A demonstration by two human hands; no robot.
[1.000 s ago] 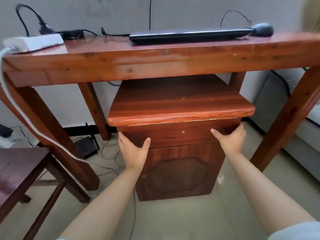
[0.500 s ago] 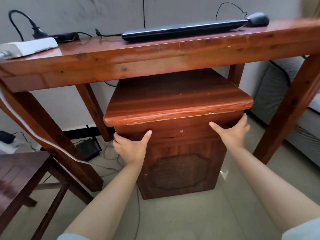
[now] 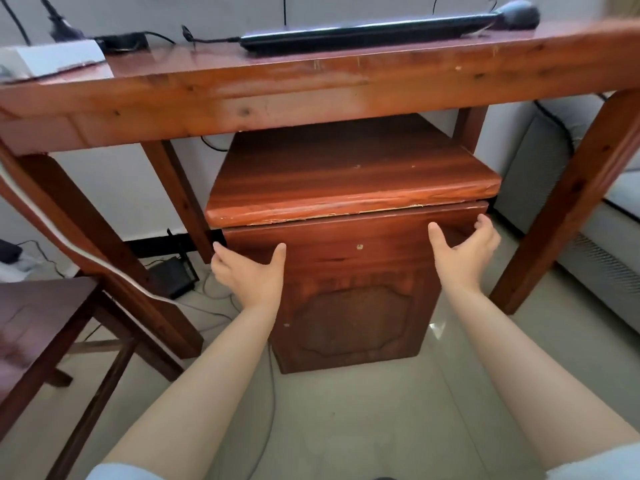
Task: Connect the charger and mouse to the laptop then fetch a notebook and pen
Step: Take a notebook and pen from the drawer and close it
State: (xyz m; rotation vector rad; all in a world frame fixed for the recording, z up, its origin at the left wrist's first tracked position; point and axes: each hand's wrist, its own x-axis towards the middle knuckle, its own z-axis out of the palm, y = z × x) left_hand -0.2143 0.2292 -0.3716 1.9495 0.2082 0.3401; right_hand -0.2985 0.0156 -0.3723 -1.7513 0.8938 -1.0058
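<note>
Reaching with both bare arms toward the small reddish-brown wooden cabinet (image 3: 349, 292) under the long red-brown wooden table (image 3: 277, 95). Left hand (image 3: 251, 273) spread open at the cabinet's front left corner, thumb on the drawer face, fingers around the side edge, gripping nothing. Right hand (image 3: 465, 249) likewise open at the front right corner, thumb forward, fingers curled toward the side. Closed black slim laptop (image 3: 367, 31) lying flat on the tabletop, with the black rounded mouse (image 3: 517, 15) just beside its right end and a thin black charger cable (image 3: 211, 39) meeting its left end. White power strip (image 3: 52, 58) at the table's left end. Dark wooden chair (image 3: 38, 327) at lower left. Notebook and pen nowhere visible.
</note>
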